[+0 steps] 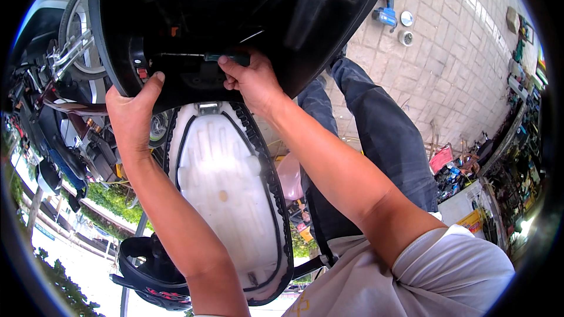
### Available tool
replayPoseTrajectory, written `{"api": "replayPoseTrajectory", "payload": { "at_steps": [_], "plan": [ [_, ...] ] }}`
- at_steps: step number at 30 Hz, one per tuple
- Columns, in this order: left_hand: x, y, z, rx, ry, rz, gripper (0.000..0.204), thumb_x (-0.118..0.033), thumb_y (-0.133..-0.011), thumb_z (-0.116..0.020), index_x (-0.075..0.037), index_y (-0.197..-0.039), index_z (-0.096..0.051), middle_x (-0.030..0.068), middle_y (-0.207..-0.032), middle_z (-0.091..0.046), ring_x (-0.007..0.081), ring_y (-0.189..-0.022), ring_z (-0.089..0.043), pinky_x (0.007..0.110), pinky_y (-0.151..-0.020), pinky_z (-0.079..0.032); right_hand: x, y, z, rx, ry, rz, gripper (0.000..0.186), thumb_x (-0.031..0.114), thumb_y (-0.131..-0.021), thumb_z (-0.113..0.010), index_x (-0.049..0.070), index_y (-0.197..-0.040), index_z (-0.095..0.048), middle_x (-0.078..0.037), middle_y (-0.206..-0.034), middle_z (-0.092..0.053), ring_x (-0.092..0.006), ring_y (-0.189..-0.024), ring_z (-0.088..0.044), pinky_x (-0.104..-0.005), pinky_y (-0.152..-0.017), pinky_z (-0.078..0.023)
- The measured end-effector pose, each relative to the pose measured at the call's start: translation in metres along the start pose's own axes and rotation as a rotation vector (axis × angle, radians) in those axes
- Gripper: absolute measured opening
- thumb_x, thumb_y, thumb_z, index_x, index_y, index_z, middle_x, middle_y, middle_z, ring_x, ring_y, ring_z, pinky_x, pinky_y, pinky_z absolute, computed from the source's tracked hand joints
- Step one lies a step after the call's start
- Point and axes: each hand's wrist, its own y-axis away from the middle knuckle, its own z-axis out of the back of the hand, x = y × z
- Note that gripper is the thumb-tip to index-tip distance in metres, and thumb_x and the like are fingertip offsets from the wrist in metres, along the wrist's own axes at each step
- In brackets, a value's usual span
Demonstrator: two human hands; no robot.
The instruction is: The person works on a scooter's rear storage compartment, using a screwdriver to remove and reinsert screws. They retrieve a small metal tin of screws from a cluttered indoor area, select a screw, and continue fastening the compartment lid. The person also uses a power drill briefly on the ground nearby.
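My right hand [249, 79] grips a dark-handled screwdriver [235, 58] inside a large black plastic box [247, 0]. The screwdriver's metal shaft points left toward the inner wall, near a small red part [142, 73]. My left hand [132, 105] holds the box's near left edge, thumb on top and fingers hidden under it. Below the box lies the white underside of a seat [226, 199], ringed by a black edge, with a metal latch [208, 107] at its top.
A blue cordless drill [386, 11] and two small round containers [406, 37] lie on pavers [446, 70]. Parked two-wheelers [64, 141] crowd the left. A black helmet [141, 261] is at lower left. Piled tools and clutter [470, 182] line the right. My legs [376, 129] are beside the seat.
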Motion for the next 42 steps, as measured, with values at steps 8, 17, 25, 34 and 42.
{"api": "replayPoseTrajectory", "payload": {
  "at_steps": [8, 17, 25, 34, 42],
  "plan": [
    [0.004, 0.000, 0.000, -0.004, 0.015, 0.006, 0.016, -0.015, -0.073, -0.076, -0.005, -0.077, -0.065, -0.0032, -0.071, -0.058, 0.0080, -0.065, -0.048, 0.024, -0.065, -0.040, 0.020, 0.004, 0.000, -0.011, 0.052, -0.198, 0.026, 0.023, -0.088, -0.070, 0.006, -0.105, -0.059, 0.003, -0.063, -0.043, -0.0078, -0.048, -0.037, -0.0252, -0.042, -0.029],
    [-0.001, 0.000, -0.001, 0.001, 0.006, -0.001, 0.016, -0.015, -0.074, -0.075, -0.004, -0.080, -0.065, -0.0024, -0.073, -0.060, 0.0089, -0.067, -0.049, 0.025, -0.067, -0.040, 0.005, 0.004, 0.001, 0.039, -0.086, -0.099, 0.020, 0.021, -0.090, -0.067, 0.004, -0.094, -0.057, 0.003, -0.065, -0.043, -0.0067, -0.049, -0.033, -0.0236, -0.042, -0.025],
    [0.002, 0.000, 0.000, 0.002, -0.015, -0.001, 0.019, -0.017, -0.074, -0.076, -0.004, -0.080, -0.064, -0.0025, -0.073, -0.059, 0.0092, -0.068, -0.049, 0.024, -0.068, -0.040, 0.013, 0.003, 0.002, 0.028, -0.055, -0.160, 0.020, 0.020, -0.087, -0.071, 0.005, -0.093, -0.058, 0.004, -0.063, -0.042, -0.0058, -0.047, -0.030, -0.0232, -0.041, -0.023],
    [0.008, -0.002, 0.000, 0.020, -0.001, -0.002, 0.021, -0.018, -0.072, -0.077, -0.004, -0.081, -0.065, -0.0005, -0.075, -0.061, 0.0105, -0.070, -0.051, 0.026, -0.071, -0.042, 0.008, 0.023, -0.015, -0.310, -0.133, -0.107, 0.021, 0.015, -0.081, -0.072, 0.004, -0.090, -0.056, -0.001, -0.064, -0.048, -0.0106, -0.050, -0.042, -0.0262, -0.046, -0.035],
    [0.014, -0.003, 0.004, 0.045, 0.041, -0.068, 0.022, -0.020, -0.076, -0.069, -0.001, -0.087, -0.066, 0.0008, -0.077, -0.062, 0.0111, -0.072, -0.052, 0.026, -0.072, -0.043, -0.008, 0.012, -0.067, 0.074, 0.271, 0.338, 0.055, 0.005, -0.077, -0.057, -0.006, -0.130, -0.049, -0.023, -0.117, -0.061, -0.0232, -0.104, -0.060, -0.0307, -0.093, -0.044]
  ]
}}
